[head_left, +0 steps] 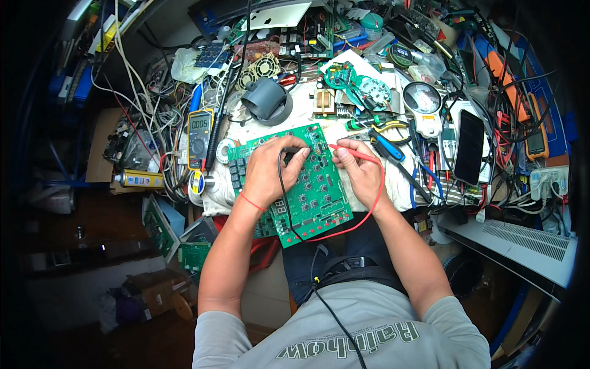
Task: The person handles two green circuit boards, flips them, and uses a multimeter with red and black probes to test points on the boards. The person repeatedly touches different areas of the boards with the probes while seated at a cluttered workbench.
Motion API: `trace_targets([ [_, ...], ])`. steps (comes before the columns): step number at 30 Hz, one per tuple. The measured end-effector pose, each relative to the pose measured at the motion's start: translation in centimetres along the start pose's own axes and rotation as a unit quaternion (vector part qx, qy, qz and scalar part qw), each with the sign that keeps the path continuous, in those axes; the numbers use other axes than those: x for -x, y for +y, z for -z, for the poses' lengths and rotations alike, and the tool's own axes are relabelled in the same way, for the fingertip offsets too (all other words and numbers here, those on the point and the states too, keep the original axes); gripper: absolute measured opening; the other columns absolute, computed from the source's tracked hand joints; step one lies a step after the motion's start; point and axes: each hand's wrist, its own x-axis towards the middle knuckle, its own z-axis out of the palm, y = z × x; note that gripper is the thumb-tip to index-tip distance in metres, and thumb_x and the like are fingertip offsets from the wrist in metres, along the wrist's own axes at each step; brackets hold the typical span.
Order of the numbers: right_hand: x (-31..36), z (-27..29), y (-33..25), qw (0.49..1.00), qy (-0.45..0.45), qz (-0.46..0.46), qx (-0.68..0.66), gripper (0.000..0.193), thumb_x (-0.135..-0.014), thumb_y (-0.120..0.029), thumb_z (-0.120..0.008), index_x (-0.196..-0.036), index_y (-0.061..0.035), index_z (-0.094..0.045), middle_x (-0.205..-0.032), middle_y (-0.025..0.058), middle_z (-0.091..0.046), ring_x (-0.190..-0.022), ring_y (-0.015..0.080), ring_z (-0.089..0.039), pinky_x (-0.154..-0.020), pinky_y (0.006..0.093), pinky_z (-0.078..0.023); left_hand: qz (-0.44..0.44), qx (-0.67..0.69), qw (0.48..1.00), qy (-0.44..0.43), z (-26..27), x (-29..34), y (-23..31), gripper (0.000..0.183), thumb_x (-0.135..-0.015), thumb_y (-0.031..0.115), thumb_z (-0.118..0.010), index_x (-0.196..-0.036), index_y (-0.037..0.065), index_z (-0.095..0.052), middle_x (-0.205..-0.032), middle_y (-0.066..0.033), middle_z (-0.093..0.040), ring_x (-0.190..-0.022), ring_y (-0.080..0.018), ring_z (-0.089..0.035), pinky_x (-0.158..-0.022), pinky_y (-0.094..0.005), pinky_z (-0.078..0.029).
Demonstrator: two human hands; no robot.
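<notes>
A green circuit board (pixel 310 209) lies tilted at the front of the workbench, its near corner reaching past the edge. It carries rows of round black parts, black blocks on the left and a small digit display. My left hand (pixel 270 169) rests over its upper left, fingers closed on a black test probe (pixel 294 149). Beyond the board's upper right, my right hand (pixel 361 175) pinches a red test probe (pixel 347 147) pointing left at the board. Their black and red leads loop down over the board. A yellow multimeter (pixel 198 140) with a lit display stands to the left.
Behind the board sits a dark grey cylindrical holder (pixel 265 101). Pliers (pixel 390 126), a blue-handled tool (pixel 387 146), a magnifier (pixel 422 97) and a black phone (pixel 469 147) lie to the right. Tangled cables and a yellow spray can (pixel 141 179) crowd the left.
</notes>
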Motion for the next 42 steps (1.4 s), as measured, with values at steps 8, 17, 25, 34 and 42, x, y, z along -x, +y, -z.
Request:
trace_targets([
  [8,-0.5,-0.6,-0.5,0.999,-0.025,-0.025,-0.016,0.034,-0.103,-0.025,-0.061,-0.121,0.004,-0.059,-0.106,0.0118,-0.07,-0.093,0.0158,-0.07,-0.081,0.0279,-0.056,0.033,-0.015,0.999,-0.02,0.2,0.1,0.5,0.012,-0.087,0.016,-0.074,-0.093,0.006,-0.072,-0.082,-0.0112,-0.071,-0.067,-0.0273,-0.064,-0.063,-0.0378,-0.051],
  [17,-0.9,-0.5,-0.2,0.999,-0.022,-0.027,0.006,0.03,-0.102,-0.022,-0.061,-0.117,0.0043,-0.061,-0.101,0.0116,-0.071,-0.089,0.0157,-0.07,-0.078,0.0275,-0.057,-0.015,-0.007,1.0,0.02,-0.4,0.2,-0.1,0.012,-0.087,0.017,-0.073,-0.092,0.006,-0.073,-0.076,-0.01,-0.068,-0.061,-0.024,-0.059,-0.06,-0.0357,-0.048],
  [25,-0.8,-0.4,-0.2,0.999,-0.026,-0.021,0.022,0.03,-0.103,-0.022,-0.061,-0.116,0.0053,-0.06,-0.1,0.0109,-0.07,-0.089,0.0157,-0.07,-0.078,0.0278,-0.058,-0.007,-0.005,1.0,0.01,-0.3,0.3,-0.4,0.013,-0.087,0.018,-0.074,-0.094,0.006,-0.073,-0.078,-0.0101,-0.07,-0.059,-0.0223,-0.059,-0.056,-0.0334,-0.047],
  [34,-0.9,-0.6,0.2,0.998,-0.006,0.019,0.067,0.025,-0.1,-0.021,-0.063,-0.108,0.003,-0.066,-0.09,0.0107,-0.072,-0.079,0.0151,-0.07,-0.071,0.0295,-0.055,-0.008,0.001,1.0,0.015,-0.4,0.3,-0.7,0.013,-0.087,0.017,-0.075,-0.094,0.006,-0.074,-0.082,-0.0103,-0.071,-0.062,-0.0227,-0.062,-0.058,-0.0327,-0.049],
  [42,-1.2,-0.5,0.1,0.992,-0.001,0.046,0.115,0.024,-0.097,-0.02,-0.065,-0.104,0.0023,-0.068,-0.084,0.0129,-0.071,-0.076,0.0198,-0.071,-0.069,0.0328,-0.055,-0.013,0.002,1.0,0.015,-0.5,0.2,-0.7,0.012,-0.087,0.016,-0.075,-0.094,0.007,-0.074,-0.082,-0.0103,-0.071,-0.064,-0.0234,-0.063,-0.058,-0.0331,-0.05],
])
